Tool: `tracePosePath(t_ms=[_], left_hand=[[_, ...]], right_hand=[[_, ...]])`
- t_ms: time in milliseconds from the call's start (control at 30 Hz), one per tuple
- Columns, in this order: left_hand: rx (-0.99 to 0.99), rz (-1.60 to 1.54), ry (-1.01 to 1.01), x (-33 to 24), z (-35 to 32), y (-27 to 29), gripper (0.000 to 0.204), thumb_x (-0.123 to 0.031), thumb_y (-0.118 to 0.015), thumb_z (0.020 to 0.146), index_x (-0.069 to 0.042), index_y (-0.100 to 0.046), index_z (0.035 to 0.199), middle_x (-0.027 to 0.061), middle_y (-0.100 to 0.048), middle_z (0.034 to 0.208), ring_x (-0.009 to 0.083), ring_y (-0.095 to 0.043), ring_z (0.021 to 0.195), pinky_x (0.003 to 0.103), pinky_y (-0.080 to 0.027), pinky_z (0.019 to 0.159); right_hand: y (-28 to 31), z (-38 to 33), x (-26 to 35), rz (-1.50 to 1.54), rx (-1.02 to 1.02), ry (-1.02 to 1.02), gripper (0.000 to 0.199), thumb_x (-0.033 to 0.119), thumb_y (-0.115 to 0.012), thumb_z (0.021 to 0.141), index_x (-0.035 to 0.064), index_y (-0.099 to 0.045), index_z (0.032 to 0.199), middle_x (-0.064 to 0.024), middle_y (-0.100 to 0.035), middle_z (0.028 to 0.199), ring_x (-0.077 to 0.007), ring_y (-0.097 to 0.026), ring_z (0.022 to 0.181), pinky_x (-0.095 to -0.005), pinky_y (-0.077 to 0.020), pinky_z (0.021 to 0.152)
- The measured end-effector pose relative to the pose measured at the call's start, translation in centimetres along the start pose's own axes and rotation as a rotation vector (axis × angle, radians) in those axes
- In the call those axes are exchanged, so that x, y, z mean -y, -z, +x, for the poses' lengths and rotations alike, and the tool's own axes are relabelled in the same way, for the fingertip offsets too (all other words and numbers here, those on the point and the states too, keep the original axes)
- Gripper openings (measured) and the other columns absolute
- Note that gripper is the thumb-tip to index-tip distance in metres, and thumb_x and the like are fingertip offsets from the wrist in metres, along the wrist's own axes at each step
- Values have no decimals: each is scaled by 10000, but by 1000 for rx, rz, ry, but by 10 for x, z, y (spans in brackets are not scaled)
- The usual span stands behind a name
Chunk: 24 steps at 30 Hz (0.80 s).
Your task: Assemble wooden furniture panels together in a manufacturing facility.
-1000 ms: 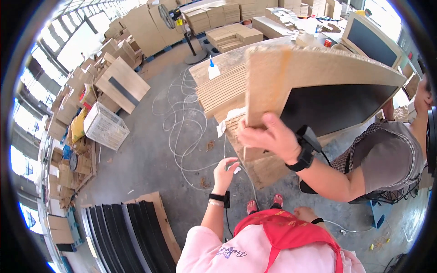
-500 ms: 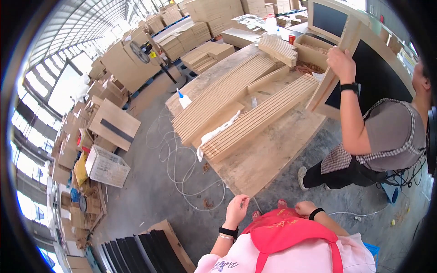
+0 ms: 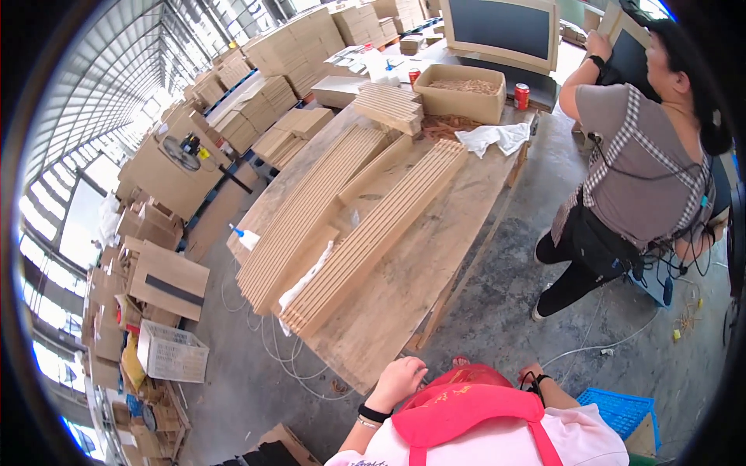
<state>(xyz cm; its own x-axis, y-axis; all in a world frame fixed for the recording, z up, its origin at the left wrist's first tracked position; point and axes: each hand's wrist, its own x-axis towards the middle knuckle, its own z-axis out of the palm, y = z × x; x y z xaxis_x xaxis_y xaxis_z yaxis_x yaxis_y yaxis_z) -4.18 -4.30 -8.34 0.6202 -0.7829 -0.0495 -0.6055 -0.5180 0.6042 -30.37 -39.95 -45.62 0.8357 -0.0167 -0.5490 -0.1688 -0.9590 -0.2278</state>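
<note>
My left hand (image 3: pixel 398 380) hangs with curled fingers and nothing in it, just off the near corner of a long wooden table (image 3: pixel 412 299). My right hand (image 3: pixel 533 373) is low by my red apron; only its back and a black wrist strap show. Long rows of stacked wooden slats (image 3: pixel 373 233) lie along the table. At the right a co-worker (image 3: pixel 637 179) stands turned away with one hand raised on a dark framed panel (image 3: pixel 625 46).
A white cloth (image 3: pixel 493 138), a cardboard box (image 3: pixel 458 93) and a red can (image 3: pixel 521 95) sit at the table's far end. A blue crate (image 3: pixel 622 408) stands by my right side. Cables (image 3: pixel 272 349) trail on the floor near a white basket (image 3: pixel 171 353). Cardboard stacks line the left.
The co-worker has carried the board from over the table to the far right and turned away. My view has risen, and my hands have dropped close to my chest.
</note>
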Motion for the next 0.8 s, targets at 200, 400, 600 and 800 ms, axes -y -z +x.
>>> tracePosePath(t_ms=[200, 400, 600, 800], left_hand=[[125, -2, -132, -21, 58, 4, 178, -222, -609, 866, -49, -635, 901, 128, -648, 900, 316, -624, 858, 408, -501, 746], [-55, 29, -154, -5, 86, 35, 160, -213, -641, 837, -55, -617, 846, 120, -648, 863, 321, -627, 818, 412, -504, 723], [-268, 201, -149, 52, 157, 85, 142, -178, -657, 822, -61, -607, 886, 117, -640, 904, 319, -608, 886, 418, -487, 775], [-300, 230, -53, 106, 221, 97, 319, -177, -691, 790, -38, -567, 1048, 128, -569, 1118, 330, -522, 1071, 432, -442, 895]], right_hand=[[-84, -24, -50, 1147, 151, -791, 170, 265, -652, 785, 112, -725, 789, -82, -700, 775, -182, -667, 697, -361, -511, 566], [53, -2, 18, 1597, 77, -880, 177, 123, -563, 888, -29, -639, 940, -159, -699, 809, -270, -679, 643, -352, -530, 509], [106, 5, 27, 1393, -67, -862, 224, 133, -535, 883, -50, -643, 953, -155, -703, 806, -253, -700, 672, -311, -529, 546], [86, 4, -19, 1062, -246, -242, 197, 54, -579, 822, -103, -645, 921, -182, -697, 809, -259, -692, 685, -336, -550, 584]])
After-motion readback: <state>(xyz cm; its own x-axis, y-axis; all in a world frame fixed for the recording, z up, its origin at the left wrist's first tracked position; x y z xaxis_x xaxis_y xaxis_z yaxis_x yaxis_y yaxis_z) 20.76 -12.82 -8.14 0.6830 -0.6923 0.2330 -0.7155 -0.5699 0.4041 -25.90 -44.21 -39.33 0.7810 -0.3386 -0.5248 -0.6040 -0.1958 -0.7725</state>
